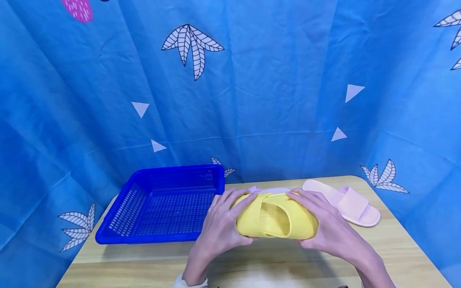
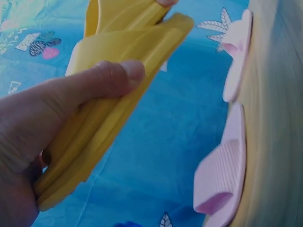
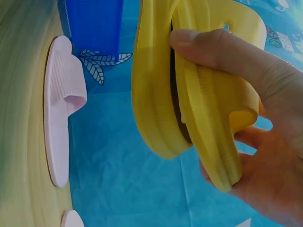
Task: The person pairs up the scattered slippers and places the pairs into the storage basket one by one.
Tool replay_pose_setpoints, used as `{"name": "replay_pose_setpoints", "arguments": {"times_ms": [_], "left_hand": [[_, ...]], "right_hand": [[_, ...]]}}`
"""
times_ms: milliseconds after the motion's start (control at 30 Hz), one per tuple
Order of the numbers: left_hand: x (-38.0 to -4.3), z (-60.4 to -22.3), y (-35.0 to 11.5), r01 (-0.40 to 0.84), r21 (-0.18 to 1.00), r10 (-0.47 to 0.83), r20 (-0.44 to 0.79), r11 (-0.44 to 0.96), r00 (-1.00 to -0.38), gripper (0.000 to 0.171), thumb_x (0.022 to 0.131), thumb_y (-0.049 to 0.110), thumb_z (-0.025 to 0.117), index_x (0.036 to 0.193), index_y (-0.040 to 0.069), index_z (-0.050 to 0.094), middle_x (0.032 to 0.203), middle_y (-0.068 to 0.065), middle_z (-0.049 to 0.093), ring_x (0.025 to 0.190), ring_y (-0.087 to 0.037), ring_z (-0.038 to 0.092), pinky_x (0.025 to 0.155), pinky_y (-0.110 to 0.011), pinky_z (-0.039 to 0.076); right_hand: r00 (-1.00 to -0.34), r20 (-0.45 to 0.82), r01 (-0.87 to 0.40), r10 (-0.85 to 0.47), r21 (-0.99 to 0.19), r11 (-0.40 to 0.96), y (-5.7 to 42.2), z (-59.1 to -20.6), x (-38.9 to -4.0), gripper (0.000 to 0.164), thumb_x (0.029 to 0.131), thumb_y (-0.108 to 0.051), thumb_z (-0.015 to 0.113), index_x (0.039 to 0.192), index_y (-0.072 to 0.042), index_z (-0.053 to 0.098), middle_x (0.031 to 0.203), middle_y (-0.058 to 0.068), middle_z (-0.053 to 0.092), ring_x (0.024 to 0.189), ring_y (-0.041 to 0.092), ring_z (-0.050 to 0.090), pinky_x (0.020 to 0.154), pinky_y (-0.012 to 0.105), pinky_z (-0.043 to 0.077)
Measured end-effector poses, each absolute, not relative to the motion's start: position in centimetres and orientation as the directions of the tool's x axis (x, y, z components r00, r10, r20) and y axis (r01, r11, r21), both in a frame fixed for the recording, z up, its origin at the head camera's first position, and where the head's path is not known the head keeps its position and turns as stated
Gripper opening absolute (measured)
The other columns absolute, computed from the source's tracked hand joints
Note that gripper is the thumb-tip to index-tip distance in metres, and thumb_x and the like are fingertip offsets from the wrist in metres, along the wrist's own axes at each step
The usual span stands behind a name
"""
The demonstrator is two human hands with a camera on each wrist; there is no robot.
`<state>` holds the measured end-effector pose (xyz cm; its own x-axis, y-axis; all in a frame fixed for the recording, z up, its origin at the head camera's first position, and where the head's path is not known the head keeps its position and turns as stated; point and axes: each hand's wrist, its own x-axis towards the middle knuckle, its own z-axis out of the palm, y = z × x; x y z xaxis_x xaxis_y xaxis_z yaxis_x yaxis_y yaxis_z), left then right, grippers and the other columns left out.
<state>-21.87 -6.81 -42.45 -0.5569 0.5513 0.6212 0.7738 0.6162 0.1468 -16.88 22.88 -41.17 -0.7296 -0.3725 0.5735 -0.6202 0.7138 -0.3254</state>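
Note:
A pair of yellow slippers (image 1: pixel 250 219), pressed together, is held up above the table between both hands. My left hand (image 1: pixel 220 226) grips the left end, its thumb (image 2: pixel 118 78) lying across the side of the soles. At the right end my right hand (image 1: pixel 329 226) holds the pair, thumb along a sole edge and fingers on the far side. In the right wrist view the two yellow soles (image 3: pixel 156 90) stand side by side with a narrow dark gap. Behind them on the table lies one pink slipper (image 1: pixel 354 204); another pink slipper (image 1: pixel 275 189) is mostly hidden by the yellow pair.
A blue plastic basket (image 1: pixel 158 241) with perforated walls stands on the left of the wooden table (image 1: pixel 399 248), near my left hand. A blue patterned curtain (image 1: pixel 273 100) hangs behind and around the table.

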Motion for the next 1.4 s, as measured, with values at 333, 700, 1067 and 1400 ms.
{"name": "replay_pose_setpoints", "arguments": {"times_ms": [333,700,1067,1400], "left_hand": [[-21.8,-42.1,-7.0,0.773,0.132,0.548,0.632,0.621,-0.548,0.111,0.052,0.058,0.097,0.149,0.025,0.055,0.141,0.001,0.058,0.128,-0.021,0.051,0.087,-0.047,0.049],[-21.9,-42.3,-6.8,0.78,0.08,0.563,0.646,0.621,-0.515,0.116,0.053,0.063,0.094,0.153,0.027,0.049,0.144,0.003,0.056,0.128,-0.021,0.051,0.082,-0.042,0.048],[-21.8,-42.6,-6.6,0.797,0.048,0.579,0.66,0.603,-0.478,0.117,0.054,0.074,0.088,0.153,0.024,0.049,0.149,0.005,0.053,0.13,-0.02,0.052,0.082,-0.036,0.046],[-21.5,-42.6,-7.0,0.78,0.085,0.585,0.613,0.62,-0.531,0.119,0.058,0.073,0.088,0.158,0.03,0.04,0.151,0.003,0.05,0.136,-0.021,0.048,0.096,-0.043,0.047]], "right_hand": [[-0.705,0.597,-0.641,-0.382,-0.306,0.704,22.5,-41.1,-17.1,0.113,0.043,-0.018,0.099,0.148,-0.018,0.056,0.139,0.005,0.061,0.126,0.026,0.052,0.086,0.05,0.05],[-0.691,0.607,-0.641,-0.393,-0.262,0.722,23.1,-40.9,-16.9,0.113,0.045,-0.023,0.099,0.149,-0.018,0.055,0.141,0.001,0.058,0.126,0.024,0.051,0.092,0.033,0.046],[-0.654,0.632,-0.674,-0.416,-0.237,0.699,23.7,-40.8,-16.5,0.111,0.047,-0.023,0.099,0.148,-0.015,0.055,0.144,0.003,0.056,0.129,0.024,0.049,0.105,0.011,0.025],[-0.638,0.638,-0.686,-0.43,-0.22,0.693,23.7,-40.8,-16.6,0.109,0.049,-0.026,0.1,0.148,-0.014,0.055,0.144,0.002,0.056,0.129,0.023,0.049,0.106,0.012,0.025]]}}
